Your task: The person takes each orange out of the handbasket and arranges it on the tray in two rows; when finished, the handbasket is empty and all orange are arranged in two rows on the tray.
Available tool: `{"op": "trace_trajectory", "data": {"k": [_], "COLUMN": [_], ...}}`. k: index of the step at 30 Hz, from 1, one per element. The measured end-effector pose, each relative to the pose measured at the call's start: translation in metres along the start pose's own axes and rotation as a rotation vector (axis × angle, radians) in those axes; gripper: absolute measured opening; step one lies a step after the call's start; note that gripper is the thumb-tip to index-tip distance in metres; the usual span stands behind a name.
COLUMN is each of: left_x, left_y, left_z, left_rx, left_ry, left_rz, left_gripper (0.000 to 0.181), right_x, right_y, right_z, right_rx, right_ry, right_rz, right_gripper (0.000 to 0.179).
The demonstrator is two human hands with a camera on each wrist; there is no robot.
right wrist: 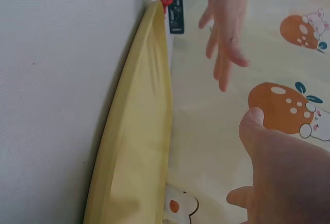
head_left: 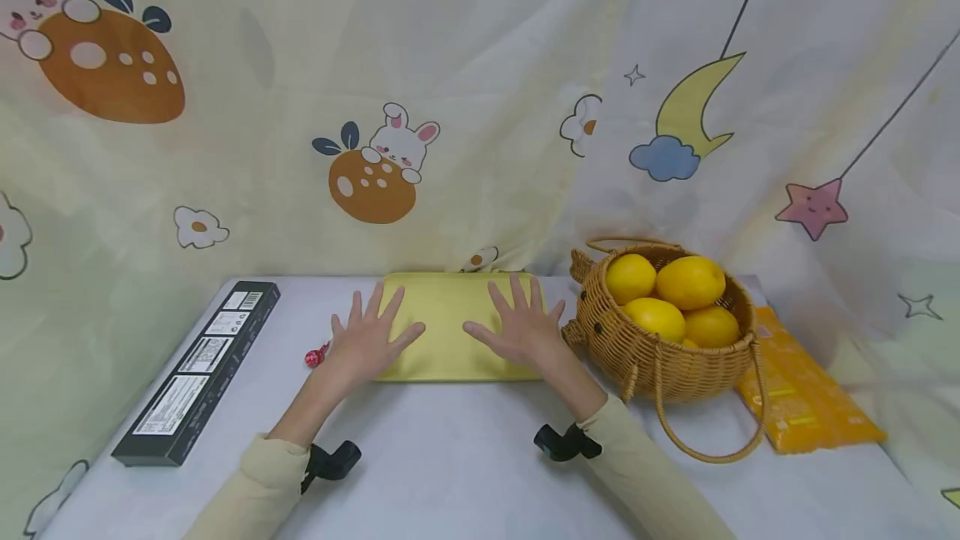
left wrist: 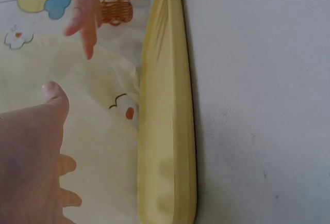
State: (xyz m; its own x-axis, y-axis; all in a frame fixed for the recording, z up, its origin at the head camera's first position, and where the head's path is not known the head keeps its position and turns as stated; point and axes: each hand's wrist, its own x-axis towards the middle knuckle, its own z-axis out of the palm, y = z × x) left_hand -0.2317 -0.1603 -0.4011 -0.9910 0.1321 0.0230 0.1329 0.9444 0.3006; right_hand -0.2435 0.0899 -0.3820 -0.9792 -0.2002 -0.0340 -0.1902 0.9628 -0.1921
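Both hands hover with spread fingers above a shallow yellow tray (head_left: pixel 442 344), palms down and holding nothing. My left hand (head_left: pixel 366 343) overlaps the tray's left end in the head view, while my right hand (head_left: pixel 523 332) overlaps its right end. From the left wrist view, the tray's raised rim (left wrist: pixel 183 131) is seen side-on, and a gap separates the hand from it. A similar gap shows in the right wrist view between the tray (right wrist: pixel 144 131) and the right hand (right wrist: pixel 289 170). Just left of the left hand lies a small red-wrapped candy (head_left: pixel 316 357).
On the right stands a wicker basket (head_left: pixel 690 377) of several yellow lemons (head_left: pixel 690 282), its handle hanging forward. Behind it lies an orange packet (head_left: pixel 813 394). A long dark box (head_left: pixel 198 373) with white labels lies at the left. Printed cloth (head_left: pixel 487 107) hangs behind the table.
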Motion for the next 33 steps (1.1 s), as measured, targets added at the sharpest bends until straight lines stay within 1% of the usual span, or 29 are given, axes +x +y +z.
{"op": "trace_trajectory", "data": {"k": [3,6,10,12,15,19,21,23,25,30,32,33], "left_x": [-0.001,-0.001,-0.002,-0.003,-0.003,-0.002,-0.002,-0.001,-0.001,-0.001,-0.001,-0.001], "left_y": [-0.006,-0.011,-0.018,-0.023,-0.029,-0.035,-0.037,-0.039,-0.041,-0.044,-0.045,-0.046], "left_z": [0.002,0.003,0.005,0.007,0.011,0.016,0.018,0.02,0.022,0.03,0.033,0.035], "left_rx": [-0.049,-0.097,-0.163,-0.212,-0.275,-0.307,-0.317,-0.331,-0.342,-0.354,-0.356,-0.349], "left_ry": [0.005,0.021,0.025,0.022,0.023,0.04,0.047,0.047,0.031,-0.039,-0.054,-0.056], "left_rz": [-0.016,-0.006,0.016,0.018,0.016,0.018,0.02,0.017,0.01,-0.012,-0.014,-0.006], "left_gripper": [0.089,0.09,0.092,0.093,0.093,0.09,0.089,0.088,0.089,0.094,0.095,0.096], "right_x": [0.0,-0.001,-0.005,-0.009,-0.021,-0.043,-0.053,-0.059,-0.061,-0.058,-0.056,-0.056], "right_y": [-0.001,-0.001,-0.002,-0.003,-0.005,-0.01,-0.011,-0.011,-0.008,0.008,0.015,0.02], "right_z": [0.0,0.0,-0.002,-0.005,-0.015,-0.037,-0.049,-0.061,-0.071,-0.092,-0.1,-0.104], "right_rx": [0.013,0.029,0.093,0.132,0.186,0.268,0.291,0.286,0.25,0.168,0.131,0.103], "right_ry": [-0.005,-0.006,-0.027,-0.048,-0.083,-0.111,-0.115,-0.115,-0.101,-0.063,-0.036,-0.019], "right_rz": [-0.013,-0.023,-0.058,-0.084,-0.151,-0.265,-0.312,-0.332,-0.346,-0.358,-0.368,-0.373], "right_gripper": [0.087,0.087,0.085,0.084,0.081,0.075,0.071,0.069,0.067,0.063,0.061,0.06]}}
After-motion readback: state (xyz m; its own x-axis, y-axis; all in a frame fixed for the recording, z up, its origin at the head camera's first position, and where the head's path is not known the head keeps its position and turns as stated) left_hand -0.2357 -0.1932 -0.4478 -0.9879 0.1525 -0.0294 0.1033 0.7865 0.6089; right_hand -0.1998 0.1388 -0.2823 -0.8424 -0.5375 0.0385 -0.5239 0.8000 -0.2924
